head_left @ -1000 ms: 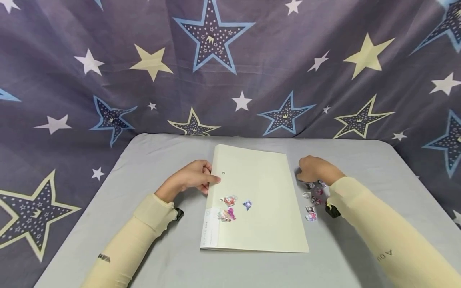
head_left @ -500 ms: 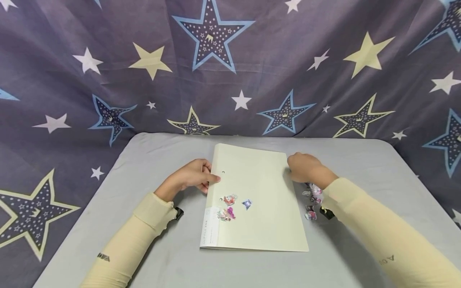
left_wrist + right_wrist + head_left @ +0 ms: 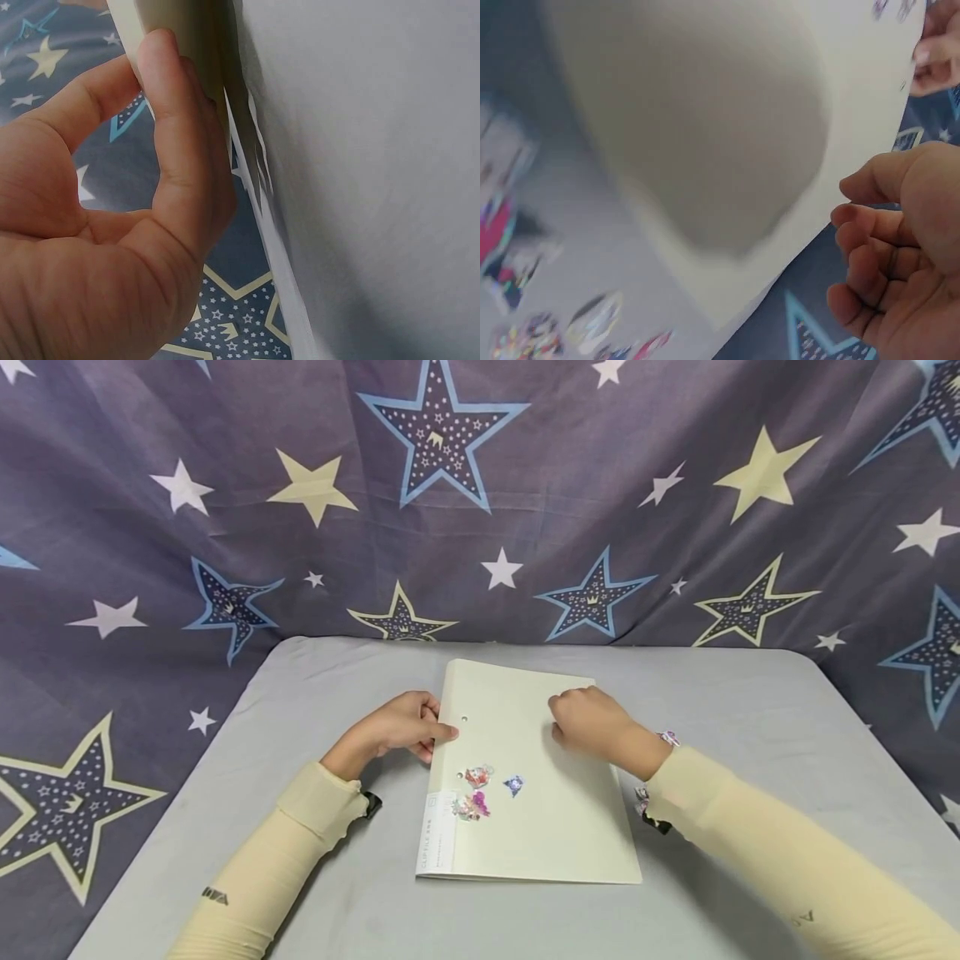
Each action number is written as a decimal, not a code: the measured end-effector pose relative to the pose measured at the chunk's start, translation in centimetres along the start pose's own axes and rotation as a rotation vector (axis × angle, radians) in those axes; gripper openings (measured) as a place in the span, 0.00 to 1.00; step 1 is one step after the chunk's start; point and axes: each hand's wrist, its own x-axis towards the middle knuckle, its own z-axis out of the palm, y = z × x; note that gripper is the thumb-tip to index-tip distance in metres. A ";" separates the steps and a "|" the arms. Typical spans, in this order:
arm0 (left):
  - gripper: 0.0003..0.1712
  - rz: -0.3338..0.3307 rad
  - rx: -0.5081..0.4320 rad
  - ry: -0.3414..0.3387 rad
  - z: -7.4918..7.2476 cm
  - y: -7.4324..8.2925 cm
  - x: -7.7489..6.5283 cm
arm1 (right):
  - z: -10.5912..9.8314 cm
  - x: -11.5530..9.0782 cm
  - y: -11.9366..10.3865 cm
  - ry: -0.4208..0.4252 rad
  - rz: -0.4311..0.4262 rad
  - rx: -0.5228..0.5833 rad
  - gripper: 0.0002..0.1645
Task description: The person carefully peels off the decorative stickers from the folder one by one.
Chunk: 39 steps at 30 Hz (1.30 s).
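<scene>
A cream clip file (image 3: 555,843) lies flat on the grey-covered table. My left hand (image 3: 397,724) grips its spine side, thumb on the cover; the left wrist view shows the fingers about the spine (image 3: 199,30). Small colourful stickers lie on the cover: a red one (image 3: 478,777), a pink-and-purple one (image 3: 471,807) and a blue one (image 3: 513,786). Over the cover's upper right is my right hand (image 3: 596,722), its fingers curled. In the right wrist view its thumb and forefinger nearly meet (image 3: 900,247); whether something thin sits between them cannot be made out.
Several loose stickers (image 3: 596,322) lie on the table right of the file, mostly hidden by my right wrist in the head view. A dark curtain (image 3: 525,510) with stars hangs behind the table (image 3: 360,893). A white label (image 3: 437,835) marks the spine's near end.
My right hand has moved left from beside the loose stickers, across the file's right edge, to above its cover. My left hand and the stickers on the cover have stayed put.
</scene>
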 end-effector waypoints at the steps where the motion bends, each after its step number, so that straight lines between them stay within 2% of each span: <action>1: 0.28 -0.001 -0.002 0.001 0.0 0.0 0.0 | -0.1 0.1 -0.5 0.018 -0.018 -0.003 0.10; 9: 0.28 -0.001 -0.001 0.011 0.0 0.0 0.0 | -0.1 0.2 -3.6 0.082 -0.133 -0.023 0.09; 23: 0.29 0.005 -0.002 0.004 0.0 -0.1 0.1 | 0.0 0.0 -7.8 0.117 -0.286 -0.039 0.06; 28: 0.29 0.004 -0.003 0.007 0.0 -0.1 0.2 | -0.3 0.1 -9.1 0.093 -0.335 0.048 0.05; 35: 0.29 0.005 0.005 0.010 -0.1 -0.2 0.2 | -0.8 -0.1 -10.5 -0.065 -0.353 0.320 0.08; 39: 0.29 0.006 0.013 0.010 -0.1 -0.3 0.2 | -0.7 -0.1 -10.9 -0.081 -0.363 0.369 0.05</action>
